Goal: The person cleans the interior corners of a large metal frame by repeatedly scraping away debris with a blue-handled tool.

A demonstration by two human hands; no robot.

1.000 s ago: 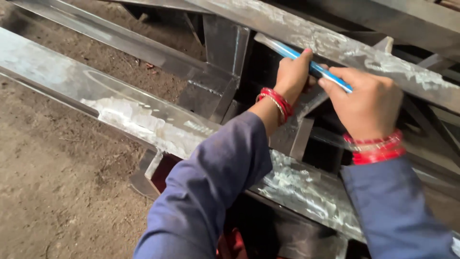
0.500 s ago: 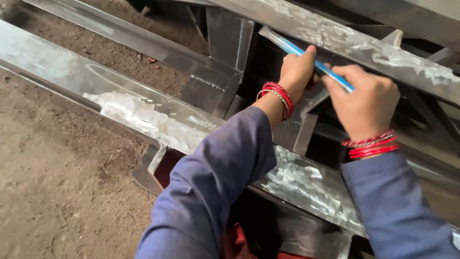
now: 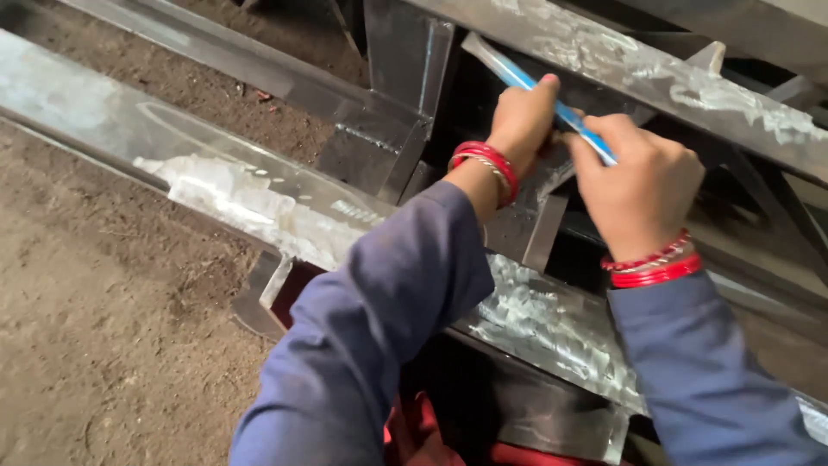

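Note:
Both my hands hold a thin blue and white tool (image 3: 520,77), like a brush or file, between two bars of a grey metal frame. My left hand (image 3: 524,119) grips it near its middle, fingers curled over it, red bangles on the wrist. My right hand (image 3: 638,185) closes on its near end, also with red bangles. The tool slants up to the left, its pale tip just under the upper bar (image 3: 638,65). The lower bar (image 3: 259,203), smeared with whitish paste, passes under my blue sleeves.
Welded upright plates (image 3: 405,60) join the bars beside my left hand. Another metal bar (image 3: 216,52) runs along the far left. Bare brown earth (image 3: 103,328) lies to the left of the frame. Something red (image 3: 414,431) shows under the lower bar.
The view has shifted a little; both hands and the blue tool sit slightly higher and further right against the frame. Both grips are unchanged.

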